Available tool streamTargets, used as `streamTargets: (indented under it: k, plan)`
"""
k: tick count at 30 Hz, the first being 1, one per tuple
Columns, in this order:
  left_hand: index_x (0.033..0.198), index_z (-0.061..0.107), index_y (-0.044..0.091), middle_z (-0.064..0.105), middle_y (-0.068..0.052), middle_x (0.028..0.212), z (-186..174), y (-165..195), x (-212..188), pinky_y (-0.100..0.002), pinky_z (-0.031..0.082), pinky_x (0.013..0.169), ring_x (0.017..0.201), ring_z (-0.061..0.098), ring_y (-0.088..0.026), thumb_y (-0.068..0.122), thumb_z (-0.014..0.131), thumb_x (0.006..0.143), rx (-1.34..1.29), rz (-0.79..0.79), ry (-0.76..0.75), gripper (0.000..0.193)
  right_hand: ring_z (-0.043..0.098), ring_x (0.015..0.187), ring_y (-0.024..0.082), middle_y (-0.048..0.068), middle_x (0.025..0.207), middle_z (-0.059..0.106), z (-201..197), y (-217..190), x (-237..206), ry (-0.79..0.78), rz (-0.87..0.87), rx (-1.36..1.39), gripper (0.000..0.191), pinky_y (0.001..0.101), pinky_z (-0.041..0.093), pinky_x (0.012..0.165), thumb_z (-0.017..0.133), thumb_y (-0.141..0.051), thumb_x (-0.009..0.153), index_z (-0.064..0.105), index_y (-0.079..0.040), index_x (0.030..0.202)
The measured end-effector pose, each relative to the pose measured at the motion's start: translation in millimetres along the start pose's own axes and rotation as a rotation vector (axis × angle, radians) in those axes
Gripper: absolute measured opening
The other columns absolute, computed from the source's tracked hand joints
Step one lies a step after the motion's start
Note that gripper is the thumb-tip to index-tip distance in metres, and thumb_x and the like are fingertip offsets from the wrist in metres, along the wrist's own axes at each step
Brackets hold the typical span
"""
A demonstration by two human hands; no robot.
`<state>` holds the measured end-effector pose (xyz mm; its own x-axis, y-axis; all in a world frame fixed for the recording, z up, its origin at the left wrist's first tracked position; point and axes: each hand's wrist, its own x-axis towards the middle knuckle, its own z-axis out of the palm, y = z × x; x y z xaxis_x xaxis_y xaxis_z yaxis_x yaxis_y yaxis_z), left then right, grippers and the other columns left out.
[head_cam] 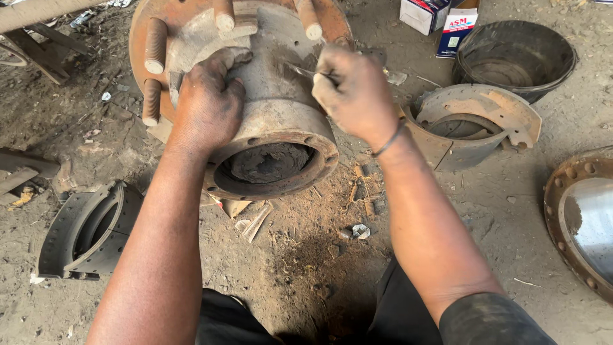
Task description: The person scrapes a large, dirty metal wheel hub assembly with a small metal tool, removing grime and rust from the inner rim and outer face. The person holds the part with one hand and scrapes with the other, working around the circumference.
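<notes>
Forearms, both bare, run up from bottom edge toward a rusty wheel hub (pixel 274 121) lying on the dirt floor (pixel 306 275), bore facing the camera, studs (pixel 155 46) on the flange behind.

L hand (pixel 207 105): palm flat on hub barrel, fingers curled over the upper shoulder, gripping nothing separate, bracing the hub. R hand (pixel 354 89): fingers pinched narrow on a thin metal tool (pixel 305 72), approx. a scraper or pick; tip touches the caked barrel surface just R of the L hand. Exact tool type cannot be told.

Step in hand, as judged: scraping crust off hub barrel, early to mid stage, as grime covers most of the surface. Next move calls for firm brace w/ L hand, short strokes, tip kept clear of L fingers.

Nearby: brake shoe (pixel 86 233) at L, brake shoes (pixel 476 124) at R, black bucket (pixel 514 54) beyond, cartons (pixel 440 19) at top, brake drum (pixel 584 220) at R edge.
</notes>
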<state>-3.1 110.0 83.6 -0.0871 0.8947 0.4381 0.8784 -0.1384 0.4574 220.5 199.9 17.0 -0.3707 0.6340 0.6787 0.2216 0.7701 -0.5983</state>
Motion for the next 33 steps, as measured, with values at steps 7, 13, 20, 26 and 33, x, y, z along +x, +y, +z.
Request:
streamTargets:
  k: [7, 13, 20, 26, 33]
  plan:
    - [0.129, 0.068, 0.004, 0.073, -0.024, 0.115, 0.0, -0.7, 0.3, -0.048, 0.051, 0.100, 0.112, 0.069, -0.039, 0.004, 0.059, 0.090, -0.002, 0.094, 0.022, 0.039, 0.070, 0.065, 0.020, 0.010, 0.073, 0.070, -17.5, -22.5, 1.9, -0.089, -0.013, -0.158, 0.008, 0.0372, 0.054, 0.062, 0.067, -0.009, 0.094, 0.064, -0.006, 0.087]
    - [0.129, 0.066, 0.003, 0.073, -0.025, 0.107, 0.3, -1.1, 1.7, -0.048, 0.051, 0.100, 0.108, 0.070, -0.039, 0.003, 0.057, 0.089, -0.018, 0.009, -0.012, 0.041, 0.063, 0.058, 0.014, 0.005, 0.068, 0.064, -19.9, -24.4, 4.1, -0.221, 0.074, -0.080, 0.016, 0.0330, 0.053, 0.056, 0.060, -0.011, 0.100, 0.061, -0.009, 0.084]
    - [0.126, 0.066, 0.001, 0.074, -0.024, 0.106, 1.5, -0.5, 2.5, -0.047, 0.053, 0.098, 0.107, 0.071, -0.037, 0.007, 0.058, 0.091, -0.014, -0.020, -0.008, 0.036, 0.062, 0.063, 0.012, 0.001, 0.070, 0.062, -11.4, -3.0, 3.5, -0.132, -0.027, 0.040, 0.019, 0.0298, 0.050, 0.056, 0.063, -0.012, 0.101, 0.059, -0.008, 0.083]
    - [0.126, 0.067, 0.000, 0.074, -0.026, 0.107, 0.6, -2.1, 1.2, -0.049, 0.052, 0.096, 0.106, 0.070, -0.040, 0.004, 0.059, 0.091, -0.010, 0.058, 0.023, 0.037, 0.058, 0.067, 0.012, 0.002, 0.074, 0.061, -16.4, -12.4, 3.0, -0.116, -0.064, 0.102, 0.018, 0.0305, 0.047, 0.061, 0.066, -0.010, 0.101, 0.059, -0.005, 0.085]
    - [0.130, 0.065, 0.003, 0.073, -0.024, 0.108, 1.3, -1.8, 3.1, -0.048, 0.051, 0.098, 0.108, 0.070, -0.038, 0.007, 0.058, 0.092, 0.036, -0.049, -0.014, 0.038, 0.057, 0.062, 0.008, -0.001, 0.069, 0.059, -29.8, -10.0, 0.1, -0.163, 0.098, 0.098, 0.016, 0.0278, 0.047, 0.057, 0.064, -0.010, 0.097, 0.060, -0.005, 0.082]
